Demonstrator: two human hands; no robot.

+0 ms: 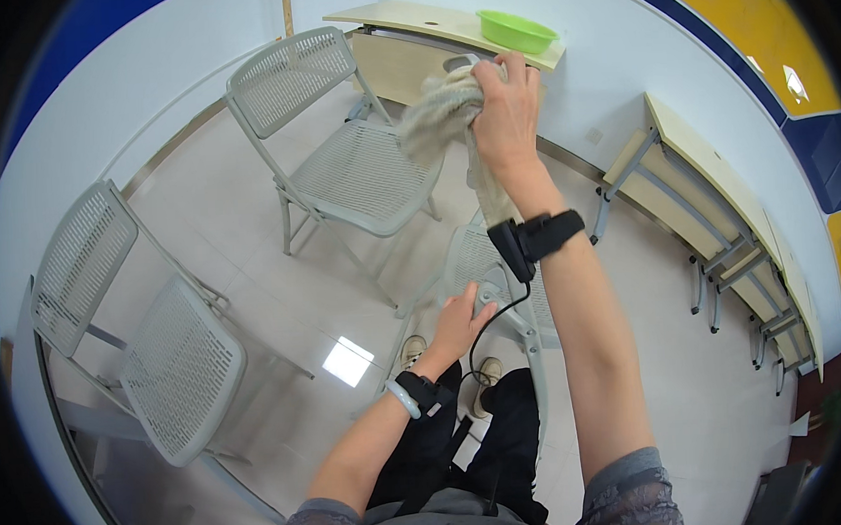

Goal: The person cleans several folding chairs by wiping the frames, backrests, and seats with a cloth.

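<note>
My right hand (509,111) grips a crumpled light cloth (442,110), blurred at its left side, over the upper end of a grey folding chair (535,349). Lower down, my left hand (464,322) is at the round joint of the same chair, its fingers around a part near the seat; my hand partly hides the grip. The chair stands close before my legs, and its perforated seat shows behind the joint. Black straps with small devices are on both wrists, and a black cable hangs from the right one.
Two more grey folding chairs stand unfolded, one ahead (360,173) and one at the left (182,371). Behind them a pale desk (410,16) bears a green plastic basin (517,31). Folded tables on castors (726,179) line the right wall. My shoes are close beside the held chair.
</note>
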